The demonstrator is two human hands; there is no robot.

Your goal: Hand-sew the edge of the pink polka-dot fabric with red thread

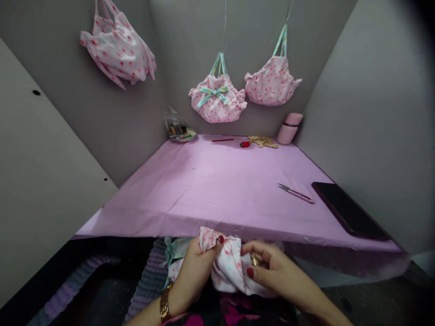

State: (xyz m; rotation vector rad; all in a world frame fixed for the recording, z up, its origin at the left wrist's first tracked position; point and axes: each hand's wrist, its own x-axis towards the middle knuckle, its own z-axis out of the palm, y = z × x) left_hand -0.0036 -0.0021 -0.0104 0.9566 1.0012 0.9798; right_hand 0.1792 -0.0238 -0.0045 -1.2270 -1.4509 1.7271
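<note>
Below the table's front edge, both hands hold one piece of white fabric with pink dots. My left hand pinches its bunched top between thumb and fingers; a gold bracelet circles that wrist. My right hand grips the cloth's right side, and a red thread runs across the cloth between the two hands. A mint ribbon piece peeks out behind my left hand.
A pink cloth covers the table. On it lie thread snips, a dark tablet, a red spool, a red pencil, wooden pieces, a pink bottle and a small basket. Three dotted pink bags hang on grey walls.
</note>
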